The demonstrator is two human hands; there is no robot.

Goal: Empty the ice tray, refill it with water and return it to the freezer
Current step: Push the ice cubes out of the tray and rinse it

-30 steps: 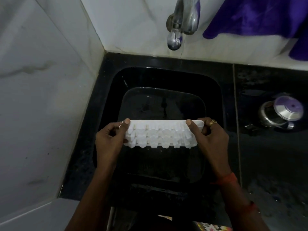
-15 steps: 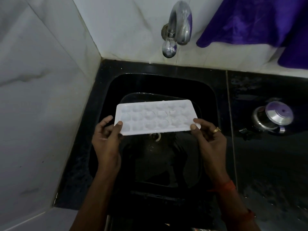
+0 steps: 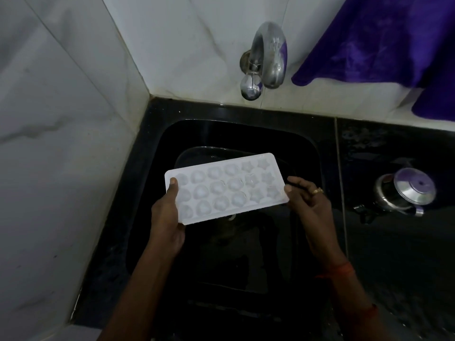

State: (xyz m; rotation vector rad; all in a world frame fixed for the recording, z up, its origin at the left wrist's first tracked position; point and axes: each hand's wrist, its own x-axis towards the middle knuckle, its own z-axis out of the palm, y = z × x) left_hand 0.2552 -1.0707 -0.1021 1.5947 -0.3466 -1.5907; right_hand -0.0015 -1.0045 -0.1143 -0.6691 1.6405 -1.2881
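A white ice tray with round and star-shaped cells is held face up and nearly level over the black sink. My left hand grips its left end, thumb on top and fingers underneath. At the tray's right end, my right hand pinches the lower corner lightly with thumb and fingertips. The cells look pale; I cannot tell whether anything is in them. The steel tap juts from the wall above and behind the tray, with no water running.
A steel pot with a lid stands on the dark wet counter to the right of the sink. A purple cloth hangs on the wall at upper right. White marble walls close off the left and back.
The tray was upside down a second ago, cells facing down over the sink. It has been flipped face up and lifted slightly toward the tap. Both hands stayed at its ends.
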